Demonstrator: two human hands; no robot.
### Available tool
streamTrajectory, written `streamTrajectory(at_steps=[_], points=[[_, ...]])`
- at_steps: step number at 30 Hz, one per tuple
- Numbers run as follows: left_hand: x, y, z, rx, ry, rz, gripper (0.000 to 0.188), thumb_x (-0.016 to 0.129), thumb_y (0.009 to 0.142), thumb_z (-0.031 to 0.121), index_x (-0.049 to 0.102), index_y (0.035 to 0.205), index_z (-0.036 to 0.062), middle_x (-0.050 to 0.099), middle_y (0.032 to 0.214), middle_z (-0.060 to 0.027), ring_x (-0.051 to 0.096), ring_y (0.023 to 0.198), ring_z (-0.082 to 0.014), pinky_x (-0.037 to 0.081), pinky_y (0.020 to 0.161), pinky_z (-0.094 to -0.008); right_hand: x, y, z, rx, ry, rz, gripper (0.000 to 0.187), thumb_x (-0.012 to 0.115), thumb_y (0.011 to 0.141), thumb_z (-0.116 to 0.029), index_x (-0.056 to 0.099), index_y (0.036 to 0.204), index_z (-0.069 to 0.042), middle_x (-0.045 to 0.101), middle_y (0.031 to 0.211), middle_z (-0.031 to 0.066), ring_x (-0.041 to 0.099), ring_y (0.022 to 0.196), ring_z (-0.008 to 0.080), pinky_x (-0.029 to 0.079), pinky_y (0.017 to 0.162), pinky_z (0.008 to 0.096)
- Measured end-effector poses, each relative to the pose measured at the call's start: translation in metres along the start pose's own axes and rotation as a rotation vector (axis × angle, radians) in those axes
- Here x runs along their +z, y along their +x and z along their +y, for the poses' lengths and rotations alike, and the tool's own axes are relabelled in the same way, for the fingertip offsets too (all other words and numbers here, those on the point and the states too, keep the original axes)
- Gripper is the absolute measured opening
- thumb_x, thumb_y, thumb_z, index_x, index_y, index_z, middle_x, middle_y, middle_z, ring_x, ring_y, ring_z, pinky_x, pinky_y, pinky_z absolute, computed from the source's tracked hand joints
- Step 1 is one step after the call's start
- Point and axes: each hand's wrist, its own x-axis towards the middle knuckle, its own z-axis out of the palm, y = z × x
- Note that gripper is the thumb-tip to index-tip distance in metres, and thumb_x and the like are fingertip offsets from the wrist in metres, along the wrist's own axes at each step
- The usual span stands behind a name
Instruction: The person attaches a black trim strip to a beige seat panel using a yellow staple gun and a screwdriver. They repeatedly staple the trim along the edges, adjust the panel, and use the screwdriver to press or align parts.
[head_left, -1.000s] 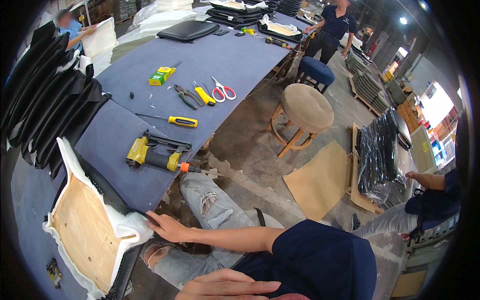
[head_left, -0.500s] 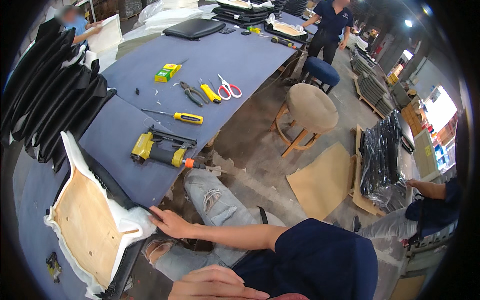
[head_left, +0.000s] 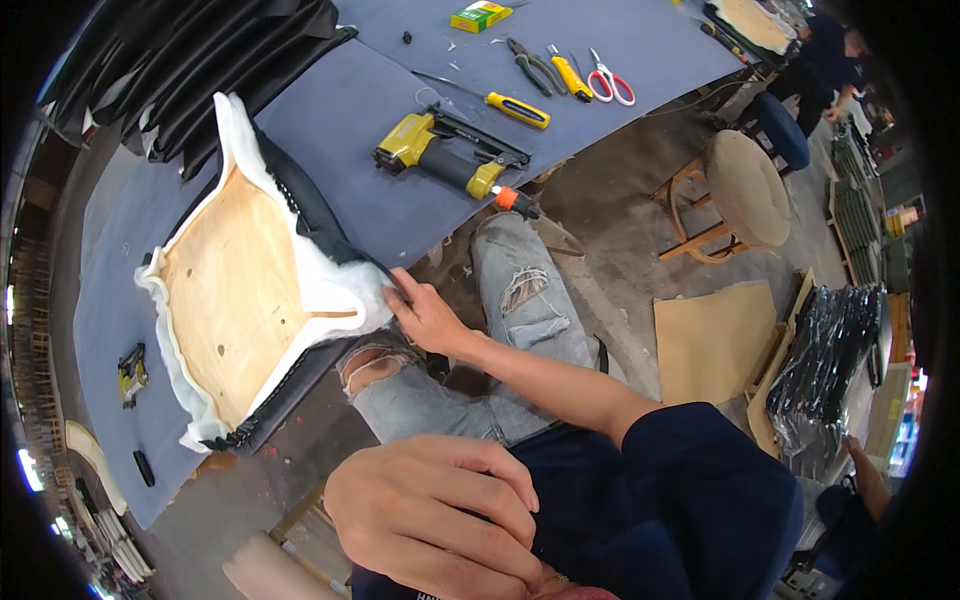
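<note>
A chair seat cushion (head_left: 235, 270) lies tilted at the left table edge. Its bare plywood back faces up, ringed by white padding (head_left: 330, 285) and a black cover (head_left: 290, 185). My right hand (head_left: 425, 315) grips its near right corner, fingers closed on the black edge beside fluffy white padding. Close to the camera, my left hand (head_left: 440, 510) is raised over my lap with its fingers curled together; its palm side is hidden. Nearest the cushion on the table lies a yellow and black staple gun (head_left: 440, 155) with an orange hose fitting.
On the blue-grey table (head_left: 330, 110) lie a yellow screwdriver (head_left: 515, 110), pliers (head_left: 535, 68), a utility knife (head_left: 570, 75), scissors (head_left: 608, 82) and a small box (head_left: 480, 15). Black covers (head_left: 190, 70) are piled behind. A round stool (head_left: 745, 190) and cardboard (head_left: 715, 335) stand right.
The view has shifted down and left, so the table things sit farther right and higher. My left hand has come further into view, its fingers more bent. My right hand stays at the cushion's corner.
</note>
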Motion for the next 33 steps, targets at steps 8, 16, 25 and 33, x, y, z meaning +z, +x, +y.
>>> streamTrajectory(at_steps=[8,16,25,33], points=[[0.012,-0.005,-0.004,0.036,-0.014,0.048,0.021,0.068,0.098,0.016,0.072,0.090,-0.0027,0.071,0.092,-0.0120,0.067,0.078,-0.0262,0.056,0.078,-0.0412,0.000,0.001,0.000,-0.002,0.006,-0.009,0.027,0.053,0.109,-0.026,0.047,0.110,0.001,0.055,0.073,0.0269,0.054,0.071,0.0501,0.041,0.064,0.0484],[0.012,0.000,-0.005,-0.037,-0.101,-0.012,0.021,0.064,0.099,0.016,0.071,0.093,-0.0034,0.068,0.093,-0.0111,0.066,0.081,-0.0268,0.055,0.080,-0.0428,-0.002,0.001,-0.001,-0.010,0.014,0.001,0.027,0.052,0.109,-0.026,0.048,0.112,0.001,0.056,0.073,0.0269,0.055,0.071,0.0496,0.041,0.064,0.0485],[0.012,0.001,-0.009,-0.027,-0.116,-0.002,0.022,0.063,0.100,0.017,0.070,0.092,-0.0029,0.068,0.092,-0.0112,0.066,0.080,-0.0264,0.055,0.080,-0.0419,-0.002,0.002,0.002,0.010,0.008,-0.020,0.028,0.051,0.109,-0.027,0.047,0.111,0.001,0.056,0.073,0.0272,0.055,0.071,0.0500,0.042,0.065,0.0490],[0.013,-0.001,-0.010,-0.025,-0.106,0.021,0.022,0.064,0.099,0.017,0.071,0.092,-0.0022,0.069,0.090,-0.0108,0.066,0.078,-0.0265,0.055,0.078,-0.0409,-0.001,0.002,0.003,-0.007,0.009,-0.015,0.028,0.052,0.109,-0.027,0.047,0.111,0.001,0.055,0.071,0.0276,0.055,0.070,0.0504,0.042,0.065,0.0489]])
